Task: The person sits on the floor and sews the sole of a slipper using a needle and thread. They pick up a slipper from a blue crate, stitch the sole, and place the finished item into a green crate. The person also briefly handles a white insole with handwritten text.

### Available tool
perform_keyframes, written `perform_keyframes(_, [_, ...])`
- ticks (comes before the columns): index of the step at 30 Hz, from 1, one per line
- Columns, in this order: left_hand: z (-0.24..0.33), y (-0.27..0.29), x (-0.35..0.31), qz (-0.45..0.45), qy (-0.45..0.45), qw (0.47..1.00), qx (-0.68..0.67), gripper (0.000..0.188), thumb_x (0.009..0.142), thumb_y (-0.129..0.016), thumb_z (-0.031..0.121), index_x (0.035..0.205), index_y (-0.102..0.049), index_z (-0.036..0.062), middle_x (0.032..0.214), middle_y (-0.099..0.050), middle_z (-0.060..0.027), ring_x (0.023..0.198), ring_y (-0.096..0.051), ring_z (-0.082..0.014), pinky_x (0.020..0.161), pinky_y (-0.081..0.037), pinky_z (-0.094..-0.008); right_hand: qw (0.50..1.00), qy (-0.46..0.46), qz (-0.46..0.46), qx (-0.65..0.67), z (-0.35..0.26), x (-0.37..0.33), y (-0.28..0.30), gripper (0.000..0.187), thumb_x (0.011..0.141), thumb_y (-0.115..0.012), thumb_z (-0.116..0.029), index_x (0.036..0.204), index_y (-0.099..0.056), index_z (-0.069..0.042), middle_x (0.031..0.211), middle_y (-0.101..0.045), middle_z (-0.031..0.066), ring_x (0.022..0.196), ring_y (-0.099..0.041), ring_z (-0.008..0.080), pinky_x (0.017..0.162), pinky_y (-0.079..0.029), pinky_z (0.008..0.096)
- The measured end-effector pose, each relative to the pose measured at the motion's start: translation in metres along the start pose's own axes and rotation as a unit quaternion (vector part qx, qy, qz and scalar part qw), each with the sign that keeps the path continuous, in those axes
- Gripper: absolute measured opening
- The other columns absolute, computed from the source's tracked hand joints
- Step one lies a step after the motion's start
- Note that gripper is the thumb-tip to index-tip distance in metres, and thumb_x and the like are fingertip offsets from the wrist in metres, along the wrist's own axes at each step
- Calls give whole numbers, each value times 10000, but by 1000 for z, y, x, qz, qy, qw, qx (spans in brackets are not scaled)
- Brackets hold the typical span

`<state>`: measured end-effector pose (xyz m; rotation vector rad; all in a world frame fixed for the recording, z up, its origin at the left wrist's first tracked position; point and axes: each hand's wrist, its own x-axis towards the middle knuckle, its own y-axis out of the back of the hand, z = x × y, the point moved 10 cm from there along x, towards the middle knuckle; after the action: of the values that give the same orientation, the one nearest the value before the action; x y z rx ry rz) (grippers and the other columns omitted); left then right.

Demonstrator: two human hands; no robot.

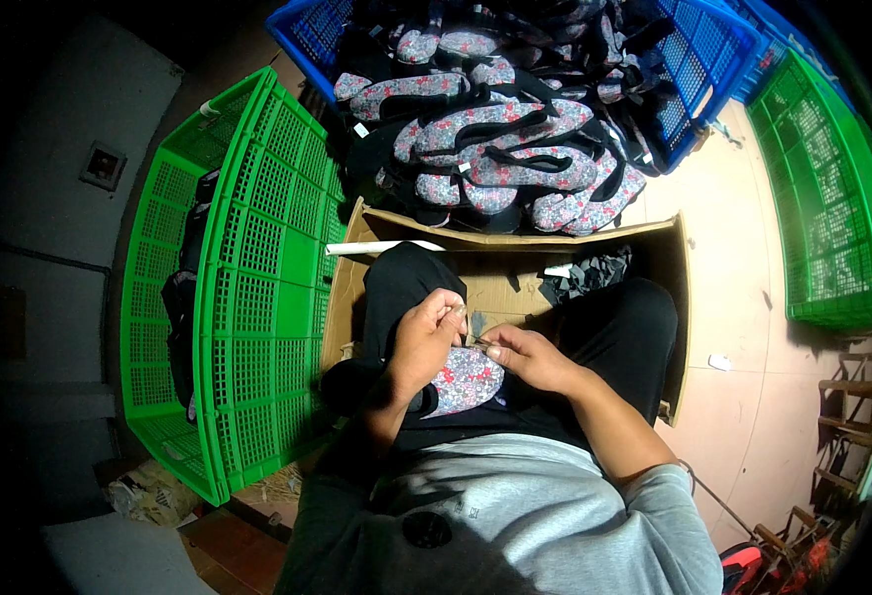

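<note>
A shoe upper (467, 383) with a grey, red and white floral print lies over my lap, its rounded end toward my hands. My left hand (426, 335) is closed in a pinch just above that end; what sits between its fingertips is too small to make out. My right hand (533, 361) is closed at the upper's far edge, thumb and fingers pressed together on it. A thin dark piece shows by the right fingertips, its kind unclear. Between the two hands is a small grey scrap (477, 323).
A cardboard box (679, 327) stands around my knees, with dark scraps (594, 273) inside. Beyond it, many floral shoe uppers (505, 129) heap up in a blue crate (708, 59). Green crates (272, 258) stand at left, another green crate (820, 198) at right. Metal racks (847, 416) are at far right.
</note>
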<state>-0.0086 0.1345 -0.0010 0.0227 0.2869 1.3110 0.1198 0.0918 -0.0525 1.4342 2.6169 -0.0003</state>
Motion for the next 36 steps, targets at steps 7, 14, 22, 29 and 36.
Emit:
perform_keyframes(7, [4,-4,0,-1,4,1000,25,95,970,-523,94,967,-583,20,753,-610,-13,655,-543,-61,602,-453,-208,998,-9,-17,-57,-8,2,2,265,965,-536,-305,1093,-591,-79,918,-647,142,867,-628,313,762,-475,379])
perform_keyframes(14, [0,-7,1,-5,9,1000,22,92,968,-529,93,968,-585,21,764,-618,-14,668,-549,-56,602,-451,-206,998,-4,-13,-67,-4,4,2,252,963,-547,-314,1079,-593,-95,915,-649,139,856,-635,309,746,-478,376])
perform_keyframes(22, [1,-9,0,-8,5,999,32,85,965,-531,86,963,-583,20,765,-622,-15,672,-556,-56,599,-448,-207,996,-13,-24,-83,-10,4,3,234,965,-547,-304,1074,-599,-103,926,-654,126,862,-638,299,750,-481,364])
perform_keyframes(29, [4,-9,0,-6,2,999,39,92,968,-535,98,961,-582,19,768,-627,-20,680,-566,-60,593,-452,-213,997,-13,-19,-70,-11,3,4,216,966,-551,-280,1059,-603,-93,929,-652,112,857,-632,269,759,-476,345])
perform_keyframes(36, [6,-6,-3,2,11,999,35,95,972,-532,104,963,-581,22,777,-629,-24,674,-553,-62,605,-455,-212,998,-6,-20,-58,-11,5,0,198,967,-552,-252,1048,-610,-81,912,-652,108,845,-632,241,754,-475,336])
